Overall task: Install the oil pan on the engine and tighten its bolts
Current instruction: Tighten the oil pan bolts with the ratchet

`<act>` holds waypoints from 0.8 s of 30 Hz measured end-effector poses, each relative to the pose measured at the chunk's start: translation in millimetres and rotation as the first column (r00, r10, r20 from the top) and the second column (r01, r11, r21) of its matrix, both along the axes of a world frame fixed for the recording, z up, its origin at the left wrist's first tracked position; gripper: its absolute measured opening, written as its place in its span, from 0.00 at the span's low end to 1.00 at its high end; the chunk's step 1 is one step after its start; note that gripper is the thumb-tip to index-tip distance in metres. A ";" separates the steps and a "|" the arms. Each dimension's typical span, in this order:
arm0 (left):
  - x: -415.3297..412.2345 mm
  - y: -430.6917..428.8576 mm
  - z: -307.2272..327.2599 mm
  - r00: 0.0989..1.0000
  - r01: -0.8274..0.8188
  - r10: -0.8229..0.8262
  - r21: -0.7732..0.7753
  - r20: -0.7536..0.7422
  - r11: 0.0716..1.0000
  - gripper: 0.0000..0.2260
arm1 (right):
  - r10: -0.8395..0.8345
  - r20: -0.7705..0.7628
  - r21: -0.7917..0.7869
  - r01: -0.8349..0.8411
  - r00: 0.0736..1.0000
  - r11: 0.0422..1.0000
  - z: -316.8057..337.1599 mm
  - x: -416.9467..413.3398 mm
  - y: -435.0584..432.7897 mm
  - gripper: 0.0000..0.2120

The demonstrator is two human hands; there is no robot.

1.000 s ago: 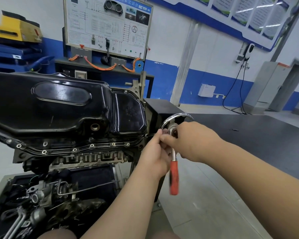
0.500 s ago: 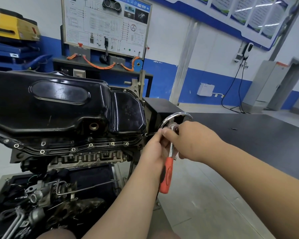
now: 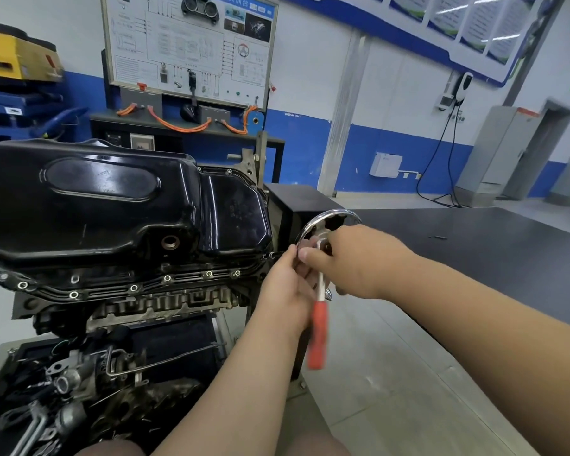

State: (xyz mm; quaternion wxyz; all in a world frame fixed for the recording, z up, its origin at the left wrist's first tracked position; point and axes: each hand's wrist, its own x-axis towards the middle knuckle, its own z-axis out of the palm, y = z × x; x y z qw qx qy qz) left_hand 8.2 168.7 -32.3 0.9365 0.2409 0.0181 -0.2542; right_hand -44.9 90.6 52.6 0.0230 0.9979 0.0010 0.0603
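Our left hand (image 3: 285, 289) and right hand (image 3: 359, 261) pinch the ratchet (image 3: 318, 327); we keep it straight on the bolt (image 3: 272, 255) and turn slowly.

I count one pan (image 3: 112, 209) and one engine (image 3: 162, 304). On the pan's near flange I make out six bolts (image 3: 167, 278) clearly. A seventh at the far left is too blurred for me to be sure of, and two small rings at the right corner may be two more. I see one drain hole (image 3: 170, 242). Two hands are in my view, a left hand (image 3: 287, 284) and a right hand (image 3: 359, 261), and there is one ratchet (image 3: 318, 330) and one handwheel (image 3: 326, 215). Farther back I count one board (image 3: 191, 44), one white box (image 3: 385, 164), one grey cabinet (image 3: 494, 149) and at least three orange cables (image 3: 178, 126).
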 end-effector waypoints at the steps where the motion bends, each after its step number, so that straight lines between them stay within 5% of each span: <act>1: 0.5 0.3 -0.7 1.000 0.002 -0.002 -0.008 0.000 1.000 0.15 | -0.013 -0.014 0.044 0.014 1.000 0.999 -3.0 0.6 1.7 0.25; 6: -0.5 0.6 -5.0 1.000 -0.011 0.011 -0.007 -0.015 1.000 0.15 | 0.035 0.044 -0.200 -0.025 0.998 0.980 0.4 -0.6 7.5 0.18; 9: 0.1 -0.8 -3.9 1.000 -0.010 0.010 0.006 -0.024 1.000 0.14 | 0.262 0.088 -0.541 -0.175 0.961 0.823 6.9 -3.0 4.6 0.10; 12: 1.3 -1.7 -3.4 1.000 -0.008 0.007 -0.020 -0.030 1.000 0.13 | 0.373 0.107 -0.595 -0.242 0.922 0.766 7.1 -2.6 3.9 0.14; 15: 2.7 -0.2 -4.0 1.000 -0.005 0.005 -0.032 0.003 0.999 0.13 | 0.230 0.132 -0.398 -0.161 0.964 0.903 3.1 0.2 6.0 0.09; 17: 4.1 -0.4 -4.3 1.000 0.018 -0.018 -0.009 0.023 1.000 0.13 | 0.007 0.065 0.020 -0.008 0.998 1.000 -1.0 0.0 10.2 0.14; 19: 4.6 -1.5 -5.3 0.997 0.066 -0.066 0.012 0.036 0.998 0.16 | -0.077 -0.004 0.357 0.073 0.997 0.931 -7.4 0.7 14.1 0.17; 22: 5.8 -2.5 -11.4 0.997 0.062 -0.062 -0.001 0.042 0.998 0.15 | -0.052 -0.011 0.347 0.052 0.999 0.937 -7.4 1.5 15.8 0.19; 24: 5.5 -2.8 -11.8 0.999 0.039 -0.039 -0.022 0.025 0.999 0.14 | 0.009 -0.044 0.152 -0.002 0.999 0.988 -2.4 1.0 13.4 0.20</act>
